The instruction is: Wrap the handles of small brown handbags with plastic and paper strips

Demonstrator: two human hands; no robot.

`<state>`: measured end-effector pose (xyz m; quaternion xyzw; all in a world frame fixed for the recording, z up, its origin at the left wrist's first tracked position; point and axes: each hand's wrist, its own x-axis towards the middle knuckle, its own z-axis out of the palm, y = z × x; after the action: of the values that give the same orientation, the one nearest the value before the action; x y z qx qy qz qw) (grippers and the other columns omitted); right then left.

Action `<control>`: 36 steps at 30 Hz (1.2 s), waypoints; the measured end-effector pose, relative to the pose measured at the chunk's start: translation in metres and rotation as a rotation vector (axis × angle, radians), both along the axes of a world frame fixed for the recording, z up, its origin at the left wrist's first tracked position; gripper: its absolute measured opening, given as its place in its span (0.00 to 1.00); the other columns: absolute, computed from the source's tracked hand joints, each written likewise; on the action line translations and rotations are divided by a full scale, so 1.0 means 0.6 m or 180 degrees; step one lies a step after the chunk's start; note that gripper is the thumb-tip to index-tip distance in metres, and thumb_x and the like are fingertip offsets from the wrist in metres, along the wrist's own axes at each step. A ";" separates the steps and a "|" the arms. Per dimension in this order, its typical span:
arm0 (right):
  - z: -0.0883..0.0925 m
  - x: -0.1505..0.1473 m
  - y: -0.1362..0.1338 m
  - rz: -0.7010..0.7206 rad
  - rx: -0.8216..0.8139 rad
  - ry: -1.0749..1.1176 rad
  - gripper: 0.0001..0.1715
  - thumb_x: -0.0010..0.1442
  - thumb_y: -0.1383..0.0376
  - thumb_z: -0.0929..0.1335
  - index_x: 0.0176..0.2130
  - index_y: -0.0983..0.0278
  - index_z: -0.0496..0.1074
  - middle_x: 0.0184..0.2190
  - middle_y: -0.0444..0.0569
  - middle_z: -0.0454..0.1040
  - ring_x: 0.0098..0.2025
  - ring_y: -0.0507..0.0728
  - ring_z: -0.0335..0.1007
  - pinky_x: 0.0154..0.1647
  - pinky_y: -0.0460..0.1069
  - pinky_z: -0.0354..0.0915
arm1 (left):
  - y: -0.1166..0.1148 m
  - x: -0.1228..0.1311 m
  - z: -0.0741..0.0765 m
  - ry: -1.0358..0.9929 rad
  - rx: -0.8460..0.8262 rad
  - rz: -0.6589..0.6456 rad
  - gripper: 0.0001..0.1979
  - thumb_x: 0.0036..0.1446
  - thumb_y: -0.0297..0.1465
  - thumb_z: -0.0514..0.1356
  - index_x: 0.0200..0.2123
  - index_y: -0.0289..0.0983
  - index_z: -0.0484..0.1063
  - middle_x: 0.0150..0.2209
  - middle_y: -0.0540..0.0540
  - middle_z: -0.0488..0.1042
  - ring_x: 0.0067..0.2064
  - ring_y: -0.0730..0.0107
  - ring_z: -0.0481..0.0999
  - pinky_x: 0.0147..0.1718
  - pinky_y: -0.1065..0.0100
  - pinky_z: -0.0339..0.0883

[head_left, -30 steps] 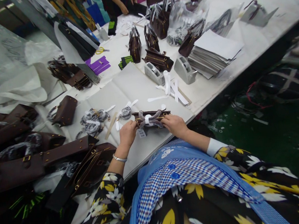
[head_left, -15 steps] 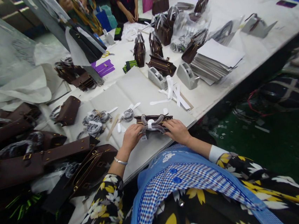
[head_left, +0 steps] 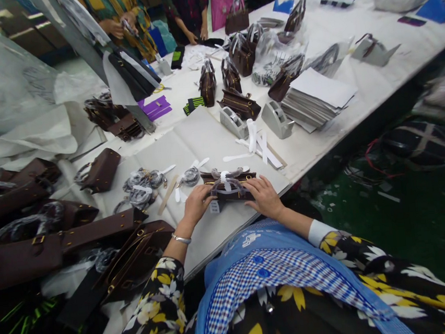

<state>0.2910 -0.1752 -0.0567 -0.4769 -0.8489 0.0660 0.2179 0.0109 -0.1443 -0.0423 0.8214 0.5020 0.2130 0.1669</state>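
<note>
A small dark brown handbag (head_left: 229, 193) stands at the near edge of the table, its wrapped handles joined by a white strip (head_left: 226, 181). My left hand (head_left: 198, 205) grips the bag's left end, next to a small white tag (head_left: 214, 206). At the right end my right hand (head_left: 263, 197) holds the bag, thumb low and fingers along the top. Just left of the bag lie plastic-wrapped straps (head_left: 191, 176) and a larger bundle of them (head_left: 141, 188). White strips (head_left: 253, 135) are beyond it.
Two grey tape dispensers (head_left: 277, 120) and a paper stack (head_left: 314, 98) stand behind. Brown bags (head_left: 22, 260) pile up at the left. A slanting metal post (head_left: 72, 39) rises at the left back. Other people (head_left: 184, 13) stand across the table.
The bag's handles have tipped toward me, and more of its front and the tag shows. Both hands remain at its ends. The view has shifted slightly.
</note>
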 end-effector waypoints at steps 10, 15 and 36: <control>-0.014 -0.010 0.020 -0.0092 0.0082 0.0275 0.25 0.64 0.54 0.63 0.54 0.66 0.69 0.45 0.56 0.77 0.47 0.61 0.71 0.51 0.55 0.64 | -0.003 -0.007 -0.014 -0.0099 0.0014 -0.0154 0.24 0.52 0.37 0.64 0.53 0.39 0.67 0.49 0.41 0.74 0.53 0.58 0.70 0.52 0.55 0.67; -0.010 -0.009 0.026 -0.0259 -0.0047 0.0383 0.21 0.65 0.54 0.63 0.51 0.64 0.71 0.41 0.53 0.79 0.41 0.58 0.75 0.43 0.50 0.67 | -0.013 0.000 -0.020 -0.0161 0.0094 0.0024 0.24 0.52 0.36 0.65 0.52 0.39 0.68 0.48 0.41 0.74 0.52 0.58 0.69 0.51 0.56 0.67; 0.099 -0.038 0.058 -0.0203 0.0014 0.1029 0.30 0.59 0.59 0.68 0.59 0.60 0.61 0.56 0.56 0.68 0.59 0.62 0.62 0.59 0.59 0.62 | 0.000 0.005 -0.001 -0.0465 -0.0487 0.0557 0.20 0.50 0.33 0.66 0.48 0.41 0.72 0.44 0.44 0.77 0.46 0.60 0.74 0.46 0.59 0.69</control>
<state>0.2680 -0.1401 0.0026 -0.4863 -0.7874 0.1330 0.3548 0.0139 -0.1445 -0.0427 0.7417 0.5730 0.2471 0.2460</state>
